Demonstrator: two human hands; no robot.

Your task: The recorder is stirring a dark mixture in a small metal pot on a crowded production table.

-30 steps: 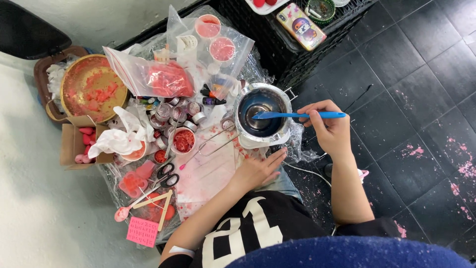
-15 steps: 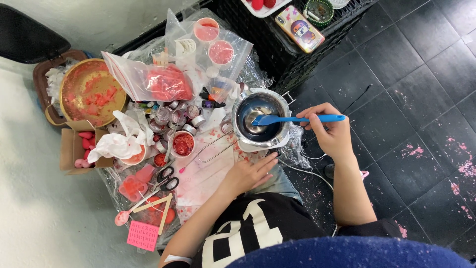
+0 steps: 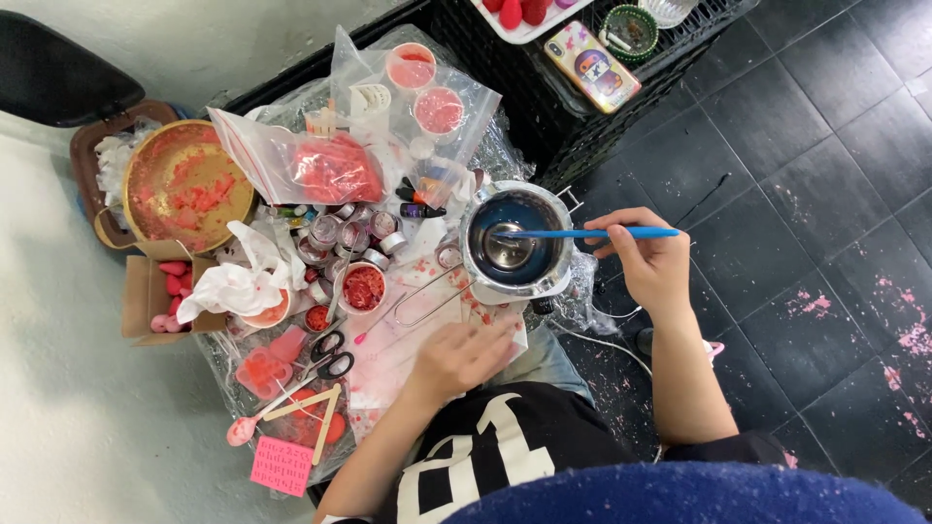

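My right hand (image 3: 649, 264) grips the handle of a blue spatula (image 3: 582, 234), and its tip sits inside a small metal melting pot (image 3: 515, 243) with a dark inside. My left hand (image 3: 458, 356) rests palm down, fingers loosely curled, on a stained white sheet (image 3: 388, 374) just in front of the pot, holding nothing. A bent wire handle (image 3: 424, 295) sticks out to the left of the pot.
A clear bag of red pieces (image 3: 335, 167), small jars, a cup of red bits (image 3: 363, 287), scissors (image 3: 328, 354), crumpled tissue (image 3: 236, 285) and a gold bowl (image 3: 184, 184) crowd the left. A black crate (image 3: 544, 116) carries a phone (image 3: 591, 65). Dark tiled floor lies to the right.
The spatula tip has shifted a little inside the pot. My left hand has stayed on the sheet. The camera has drifted slightly.
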